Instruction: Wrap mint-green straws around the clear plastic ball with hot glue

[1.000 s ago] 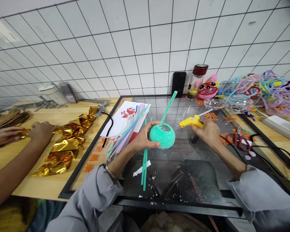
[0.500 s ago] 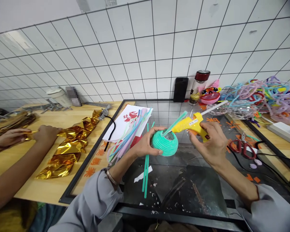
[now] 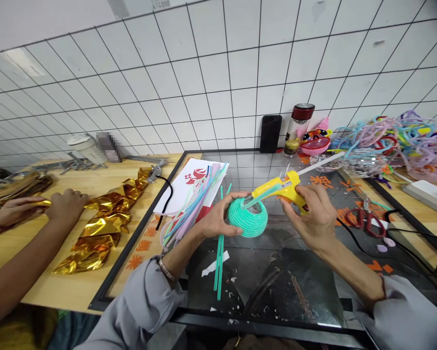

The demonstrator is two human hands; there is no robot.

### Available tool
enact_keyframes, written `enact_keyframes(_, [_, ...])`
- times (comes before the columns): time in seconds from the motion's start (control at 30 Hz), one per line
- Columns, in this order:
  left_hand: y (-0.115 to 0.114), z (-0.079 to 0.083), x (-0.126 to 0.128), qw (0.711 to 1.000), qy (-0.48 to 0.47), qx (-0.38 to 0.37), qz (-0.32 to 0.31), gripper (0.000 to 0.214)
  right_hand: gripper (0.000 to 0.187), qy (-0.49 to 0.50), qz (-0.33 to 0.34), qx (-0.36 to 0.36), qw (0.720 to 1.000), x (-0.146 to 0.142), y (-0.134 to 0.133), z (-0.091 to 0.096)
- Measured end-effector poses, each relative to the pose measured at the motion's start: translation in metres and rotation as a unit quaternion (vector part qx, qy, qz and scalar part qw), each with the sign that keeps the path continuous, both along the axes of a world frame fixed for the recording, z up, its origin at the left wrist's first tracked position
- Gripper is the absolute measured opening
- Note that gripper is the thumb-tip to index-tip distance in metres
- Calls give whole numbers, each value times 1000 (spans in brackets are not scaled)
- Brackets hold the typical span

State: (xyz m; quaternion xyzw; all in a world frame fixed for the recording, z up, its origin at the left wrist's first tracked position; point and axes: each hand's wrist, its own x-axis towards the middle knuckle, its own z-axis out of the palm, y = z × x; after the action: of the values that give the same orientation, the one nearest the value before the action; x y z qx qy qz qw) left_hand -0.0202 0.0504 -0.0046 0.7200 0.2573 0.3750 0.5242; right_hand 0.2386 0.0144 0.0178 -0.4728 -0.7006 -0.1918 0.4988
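Note:
A round green bowl-like piece (image 3: 248, 222), coiled from fuzzy strips, rests in my left hand (image 3: 218, 216), with the thumb at its front and the fingers behind. From its opening a loose strip end (image 3: 264, 192) sticks up to the right. My right hand (image 3: 315, 214) is wrapped round the handle of a yellow glue gun (image 3: 276, 188), which has a white glue stick (image 3: 322, 164) in its back. The gun's nozzle end is close to the rim and the strip; whether it touches cannot be made out. Two straight green strips (image 3: 218, 267) lie below the left hand.
Pastel strips (image 3: 194, 209) lie on white paper (image 3: 182, 177). Red scissors (image 3: 366, 221) and a black cable (image 3: 357, 248) are at right. A phone (image 3: 270, 134) and a glass bottle (image 3: 297, 131) stand by the wall. At left, another person's hands (image 3: 63, 206) hold gold foil (image 3: 101, 228).
The glue gun has moved left and slightly down, nearer the bowl-like piece's rim and across the loose strip. My left hand keeps its hold almost in place.

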Motion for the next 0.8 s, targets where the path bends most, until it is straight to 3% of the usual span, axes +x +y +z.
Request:
enact_keyframes(0.6, [1, 6, 0, 999, -25, -29, -29, 88, 21, 18, 29, -1, 999, -5, 1, -2])
enact_keyframes(0.8, [1, -1, -3, 999, -12, -51, 0, 92, 21, 18, 26, -1, 999, -8, 3, -6])
